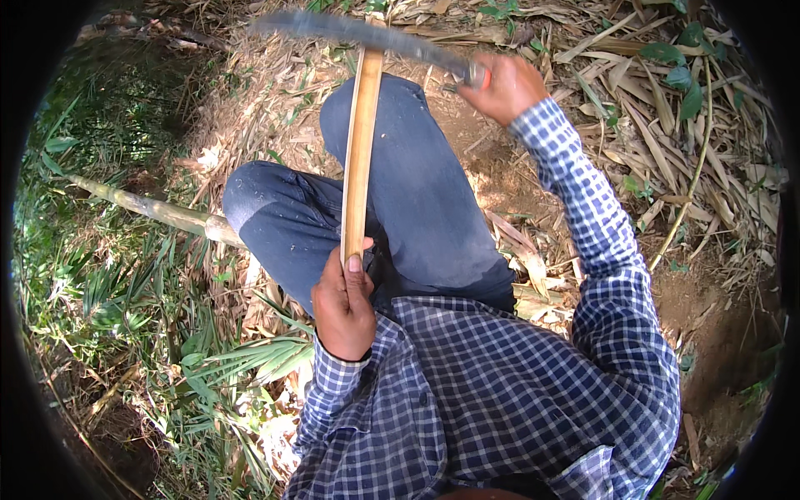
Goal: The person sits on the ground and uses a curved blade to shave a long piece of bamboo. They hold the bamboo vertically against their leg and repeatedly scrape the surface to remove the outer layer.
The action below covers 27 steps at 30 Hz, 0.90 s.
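Note:
A long split strip of bamboo (361, 150) stands out away from my body, its pale hollow inner side facing up. My left hand (346, 300) is closed round its near end, with the thumb pressed on top. At the far right my right hand (506, 87) grips the orange-red handle of a machete (417, 48). The long dark blade, slightly smeared by motion, reaches leftward across the far end of the strip. Whether the blade touches the bamboo or passes just above it, I cannot tell.
My bent legs (425, 183) in blue trousers lie under the strip. A bamboo pole (158, 210) comes in from the left to my knee. Dry leaves and husks (617, 100) cover the ground at the far right; green blades of grass (258, 358) grow at the left.

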Available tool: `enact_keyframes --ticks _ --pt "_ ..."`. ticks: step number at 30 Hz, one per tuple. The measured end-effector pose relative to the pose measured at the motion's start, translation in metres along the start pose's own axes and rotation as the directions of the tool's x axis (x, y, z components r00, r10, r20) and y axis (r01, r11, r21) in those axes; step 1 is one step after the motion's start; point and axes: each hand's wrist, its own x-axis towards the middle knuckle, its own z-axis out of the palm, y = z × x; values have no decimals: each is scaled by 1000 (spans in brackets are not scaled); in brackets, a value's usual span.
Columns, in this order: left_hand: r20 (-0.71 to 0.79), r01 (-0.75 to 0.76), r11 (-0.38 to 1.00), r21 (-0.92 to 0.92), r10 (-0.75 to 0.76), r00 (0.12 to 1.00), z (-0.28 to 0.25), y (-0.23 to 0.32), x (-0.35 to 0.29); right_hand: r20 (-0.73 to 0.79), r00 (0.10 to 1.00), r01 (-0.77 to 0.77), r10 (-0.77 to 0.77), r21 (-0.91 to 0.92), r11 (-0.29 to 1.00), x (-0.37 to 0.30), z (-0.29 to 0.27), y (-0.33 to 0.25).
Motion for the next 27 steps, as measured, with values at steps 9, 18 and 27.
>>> enact_keyframes --ticks 9,18,27 --pt "255 285 827 -485 -179 950 -4 2 22 39 965 258 -260 57 965 -75 -8 -46" --pt "253 289 799 -528 -177 951 2 7 22 78 980 183 -182 -3 983 -74 -12 -44" --pt "248 260 772 -580 -137 959 7 0 18 72 983 167 -170 38 985 -62 -13 -37"
